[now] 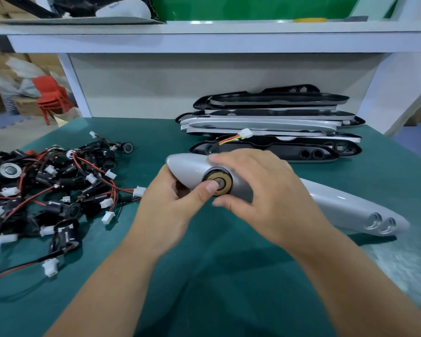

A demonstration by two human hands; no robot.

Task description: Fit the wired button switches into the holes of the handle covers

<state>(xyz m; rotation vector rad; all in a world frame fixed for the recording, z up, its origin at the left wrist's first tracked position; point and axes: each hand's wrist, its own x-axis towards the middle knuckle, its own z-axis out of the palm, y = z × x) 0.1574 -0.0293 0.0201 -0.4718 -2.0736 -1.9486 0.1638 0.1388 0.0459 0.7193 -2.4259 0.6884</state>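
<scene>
Glossy silver handle cover (pixel 190 167) at frame centre, probably light, rigid and slippery: left hand (pixel 165 210) curls round its 10 o'clock tip, thumb pressing the seated button switch (pixel 223 178), while right hand (pixel 260 188) fingers clamp the midsection, a sound hold beside the hole.

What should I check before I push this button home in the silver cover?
1. The button sits in the hole of the silver cover: ok.
2. Thumb of the left hand on the button: ok.
3. The right hand grips the cover: ok.
4. Rim flush all round: cannot tell, the thumb hides part.
5. The wire runs free underneath: cannot tell, hidden.
6. The pile of spare switches lies to the left: ok.
</scene>
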